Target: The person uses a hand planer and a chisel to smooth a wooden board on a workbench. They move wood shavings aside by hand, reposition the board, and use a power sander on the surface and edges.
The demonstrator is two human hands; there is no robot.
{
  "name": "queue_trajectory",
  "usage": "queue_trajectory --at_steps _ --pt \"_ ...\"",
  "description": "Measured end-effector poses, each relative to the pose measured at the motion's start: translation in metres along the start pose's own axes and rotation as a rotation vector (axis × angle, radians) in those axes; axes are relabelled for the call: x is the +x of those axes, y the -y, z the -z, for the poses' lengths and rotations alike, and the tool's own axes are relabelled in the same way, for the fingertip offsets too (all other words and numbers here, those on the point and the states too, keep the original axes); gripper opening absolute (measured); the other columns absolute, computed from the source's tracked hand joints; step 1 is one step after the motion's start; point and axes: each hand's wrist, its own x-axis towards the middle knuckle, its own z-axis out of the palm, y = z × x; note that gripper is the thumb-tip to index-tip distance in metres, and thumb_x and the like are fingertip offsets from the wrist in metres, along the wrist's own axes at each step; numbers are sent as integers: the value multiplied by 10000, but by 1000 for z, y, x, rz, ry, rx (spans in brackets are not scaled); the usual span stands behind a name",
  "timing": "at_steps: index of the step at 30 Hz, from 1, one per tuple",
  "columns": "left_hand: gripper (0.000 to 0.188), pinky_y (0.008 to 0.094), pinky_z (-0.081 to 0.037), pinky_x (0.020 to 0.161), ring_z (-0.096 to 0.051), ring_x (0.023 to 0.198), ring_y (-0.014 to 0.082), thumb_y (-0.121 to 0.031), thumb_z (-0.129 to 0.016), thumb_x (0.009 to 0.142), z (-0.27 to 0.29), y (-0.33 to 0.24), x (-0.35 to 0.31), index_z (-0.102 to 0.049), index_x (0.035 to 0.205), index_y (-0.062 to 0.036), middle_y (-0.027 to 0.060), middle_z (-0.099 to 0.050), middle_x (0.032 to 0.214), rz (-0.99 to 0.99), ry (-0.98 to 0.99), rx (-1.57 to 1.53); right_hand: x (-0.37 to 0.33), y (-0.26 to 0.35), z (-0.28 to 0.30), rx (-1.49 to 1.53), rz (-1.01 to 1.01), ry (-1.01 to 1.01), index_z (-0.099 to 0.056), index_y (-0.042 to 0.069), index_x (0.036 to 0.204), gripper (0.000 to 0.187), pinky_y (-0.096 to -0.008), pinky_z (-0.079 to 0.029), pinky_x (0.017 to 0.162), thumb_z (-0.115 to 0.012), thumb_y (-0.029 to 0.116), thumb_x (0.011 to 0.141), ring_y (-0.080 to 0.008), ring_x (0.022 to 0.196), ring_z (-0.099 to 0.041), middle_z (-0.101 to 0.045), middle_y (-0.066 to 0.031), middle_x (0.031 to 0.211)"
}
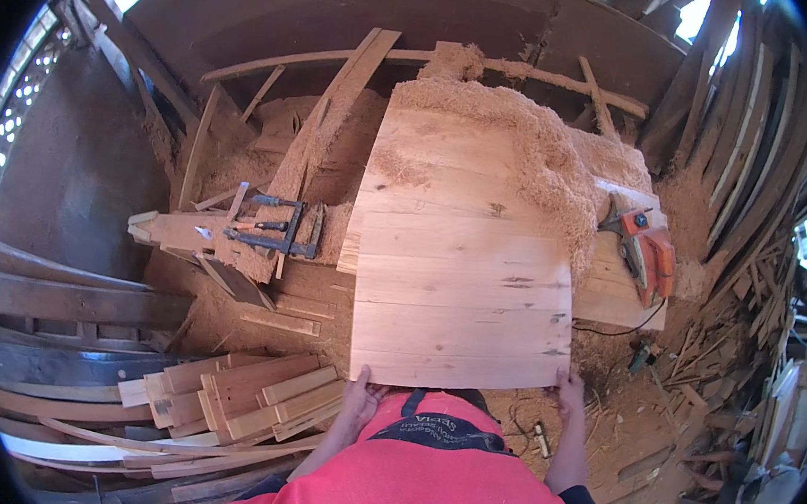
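Note:
A wide pale wooden panel (461, 299), made of several boards edge to edge with dark knots, lies in front of me. My left hand (366, 393) grips its near left corner, with the thumb at the edge. At the near right corner my right hand (568, 390) holds the same panel, fingers partly hidden by the wood. The panel's far part rests over another broad panel (431, 140), which is strewn with shavings. To the right, an orange electric hand planer (648, 257) lies on the bench, apart from my hands.
Wood shavings (536, 135) are heaped along the far edge. Clamps and hand tools (277, 228) lie on a narrow bench at left. Short boards (240, 396) are stacked at the near left. A cable (620, 332) trails from the planer, and long planks (754, 137) lean at right.

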Motion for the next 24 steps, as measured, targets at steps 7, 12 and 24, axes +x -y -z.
queue_trajectory --at_steps 7,12,24 --pt "455 360 -599 778 -675 984 216 -382 -685 956 -35 -74 80 -535 1239 -58 89 -665 1146 -235 16 211 69 -3 -71 16 193 -89 -645 26 1080 288 -339 -575 632 -621 303 1005 -159 709 -623 -647 -40 894" --pt "392 379 -617 723 -678 908 234 -310 -678 966 -95 -144 117 -560 1260 -80 91 -655 1133 -272 20 252 91 46 -122 230 73 -50 -625 7 1118 325 -364 -586 631 -637 307 995 -196 710 -660 -679 -73 912" --pt "305 376 -657 601 -706 864 210 -147 -699 932 -126 -169 113 -612 1219 -89 78 -684 1074 -375 111 633 84 59 -129 116 285 -243 -660 -29 1132 302 -309 -600 540 -596 243 1017 -167 625 -666 -689 -76 869"
